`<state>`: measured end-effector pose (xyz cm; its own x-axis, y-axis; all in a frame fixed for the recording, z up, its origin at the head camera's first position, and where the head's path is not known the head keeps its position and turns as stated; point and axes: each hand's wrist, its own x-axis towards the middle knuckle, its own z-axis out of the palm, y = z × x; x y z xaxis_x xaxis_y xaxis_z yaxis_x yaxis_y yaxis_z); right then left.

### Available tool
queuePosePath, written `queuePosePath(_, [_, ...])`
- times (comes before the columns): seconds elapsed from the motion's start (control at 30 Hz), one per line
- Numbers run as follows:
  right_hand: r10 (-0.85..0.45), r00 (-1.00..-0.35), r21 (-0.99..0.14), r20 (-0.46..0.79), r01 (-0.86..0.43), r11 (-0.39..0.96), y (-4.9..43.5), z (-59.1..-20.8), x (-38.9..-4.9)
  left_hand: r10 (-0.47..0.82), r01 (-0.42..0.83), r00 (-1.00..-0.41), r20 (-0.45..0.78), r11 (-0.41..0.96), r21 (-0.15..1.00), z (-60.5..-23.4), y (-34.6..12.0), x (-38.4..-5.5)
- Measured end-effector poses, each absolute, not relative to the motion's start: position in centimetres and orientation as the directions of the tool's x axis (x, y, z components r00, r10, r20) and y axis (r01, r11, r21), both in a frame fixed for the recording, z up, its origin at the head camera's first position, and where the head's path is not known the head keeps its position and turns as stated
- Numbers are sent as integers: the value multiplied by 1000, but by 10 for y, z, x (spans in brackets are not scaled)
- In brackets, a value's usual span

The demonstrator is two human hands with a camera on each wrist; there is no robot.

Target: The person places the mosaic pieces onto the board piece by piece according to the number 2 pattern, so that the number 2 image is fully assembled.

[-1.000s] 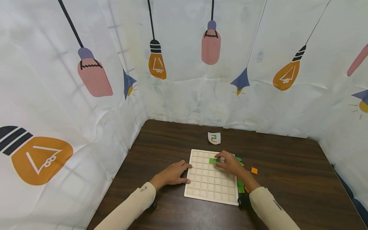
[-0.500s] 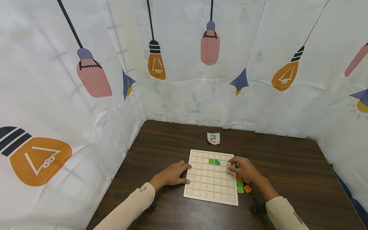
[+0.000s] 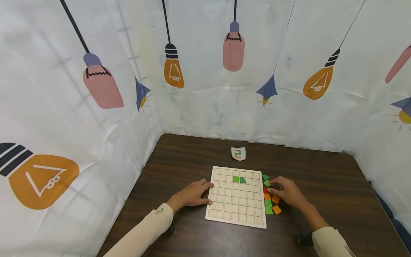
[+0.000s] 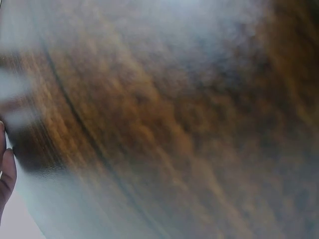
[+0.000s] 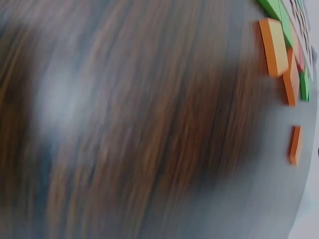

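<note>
A pale square grid board point(image 3: 234, 203) lies on the dark table. Two pieces sit side by side in its upper cells: a light green square tile point(image 3: 236, 179) and a darker green quarter-round tile point(image 3: 243, 180). My left hand point(image 3: 191, 193) rests at the board's left edge, thumb and fingers spread. Over the loose tiles at the board's right is my right hand point(image 3: 289, 192), thumb and forefinger apart. A light green tile point(image 3: 267, 183) and a red tile point(image 3: 265, 190) lie nearest its fingertips. The left wrist view shows just fingertips point(image 4: 7, 172).
Several more tiles lie along the board's right edge, among them an orange tile point(image 3: 277, 210), a green tile point(image 3: 269, 211) and a dark green piece point(image 3: 265, 177). A separate orange tile point(image 5: 295, 145) shows in the right wrist view. Behind the board lies a small patterned card point(image 3: 238, 154).
My right hand has left the dark green quarter-round tile on the board and moved right, over the loose tiles. The left hand has stayed at the board's edge.
</note>
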<state>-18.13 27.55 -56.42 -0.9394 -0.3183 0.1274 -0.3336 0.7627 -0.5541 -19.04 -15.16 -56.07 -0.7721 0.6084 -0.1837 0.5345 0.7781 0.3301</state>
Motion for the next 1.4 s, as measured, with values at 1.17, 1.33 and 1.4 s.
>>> queuePosePath(1.17, [-171,-985,-467,10,-156,870,321,-583,-165,601,527,-776,-190,784,328,-563,-152,-190])
queuePosePath(1.33, [-168,-985,-479,31,-162,863,323,-582,-165,598,523,-777,-196,787,328,-561,-151,-190])
queuePosePath(1.4, [-169,-985,-482,39,-166,860,322,-581,-165,599,523,-777,-197,786,329,-561,-151,-190])
